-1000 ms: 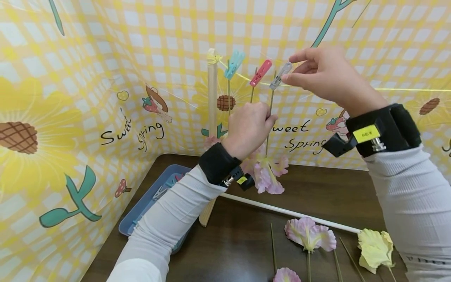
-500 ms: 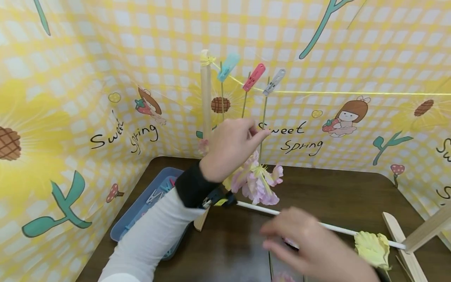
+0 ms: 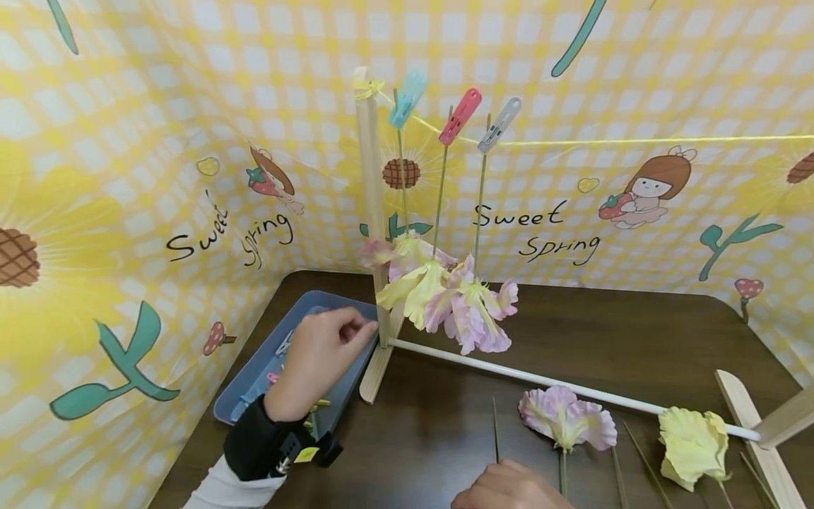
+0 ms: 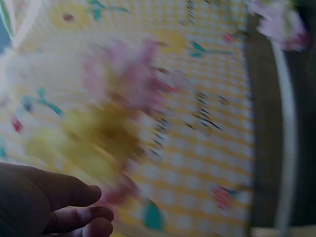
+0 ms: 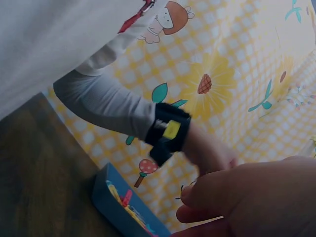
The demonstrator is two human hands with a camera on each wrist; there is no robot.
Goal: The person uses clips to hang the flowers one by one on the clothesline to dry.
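My left hand (image 3: 324, 357) hovers over the blue tray (image 3: 232, 396) of clothespins, its fingers loosely bent with nothing between them. At the bottom edge, my right hand (image 3: 511, 488) is low by a flower stem (image 3: 496, 424); the right wrist view shows its fingers relaxed and bare. Three clothespins, one teal (image 3: 408, 100), one red (image 3: 461, 117) and one grey (image 3: 499, 126), clip stems to a yellow string (image 3: 604, 142). Below them, artificial flowers hang head down: a lilac-pink flower (image 3: 477, 322), a yellow flower (image 3: 416, 291) and, partly hidden behind, another pinkish flower (image 3: 403, 258).
A wooden post (image 3: 369, 177) carries the string's left end. A white rod (image 3: 509, 370) runs low to the wooden foot (image 3: 740, 406) at right. On the dark table lie a pink flower (image 3: 566, 417), a yellow flower (image 3: 692, 445) and several stems.
My right hand has let go of the grey clothespin and come down to the table's front. My left hand has released the hanging stem and moved down left over the tray.
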